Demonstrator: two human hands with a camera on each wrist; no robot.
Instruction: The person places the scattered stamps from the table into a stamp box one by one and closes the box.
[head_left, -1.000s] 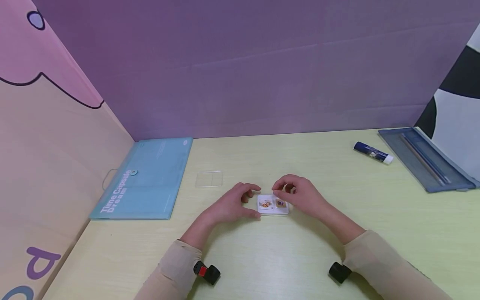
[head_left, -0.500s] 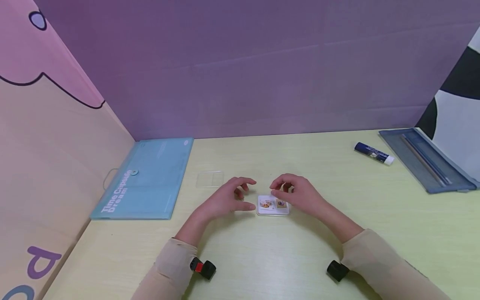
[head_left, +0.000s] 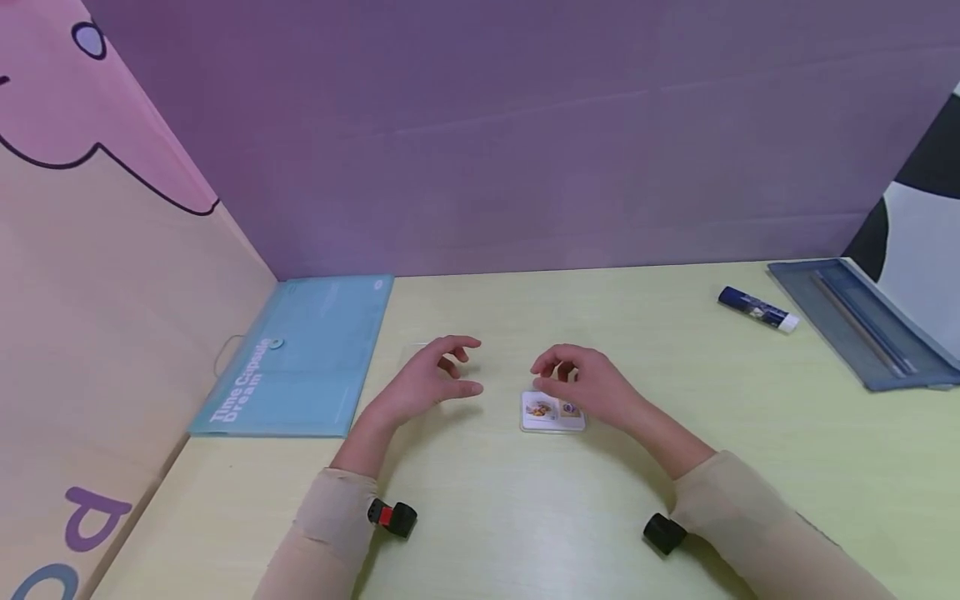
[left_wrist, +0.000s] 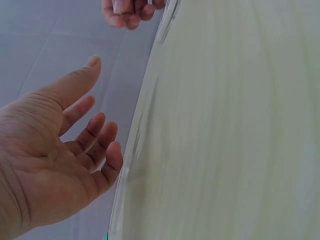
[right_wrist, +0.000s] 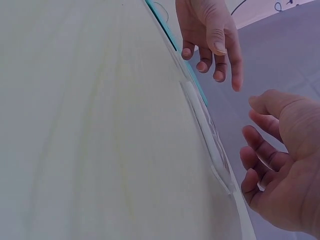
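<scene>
my left hand (head_left: pixel 429 383), fingers parted and gripping nothing, has drawn away from the flat white case (head_left: pixel 554 423) in the past second and hangs over the desk (head_left: pixel 510 525), now hiding most of a clear plastic piece (head_left: pixel 412 352); the case lies face up mid-desk, which i take to mean the left hand is done with it for the moment. my right hand (head_left: pixel 591 385) has kept its place above the case's far right corner, fingers loosely curled toward the thumb, nothing visible in them, a gap between them and the case in the right wrist view. on view: two hands; one white case, showing two small pictures (head_left: pixel 541 409); one clear piece; one light blue folder (head_left: pixel 300 358) lettered "time capsule dream", at left; one navy tube (head_left: pixel 757 309) with a white end, at right; one blue-grey pouch (head_left: pixel 840 312) near it; and two black devices (head_left: pixel 402 520), one at each sleeve. how many slim things the pouch holds, i cannot tell.
</scene>
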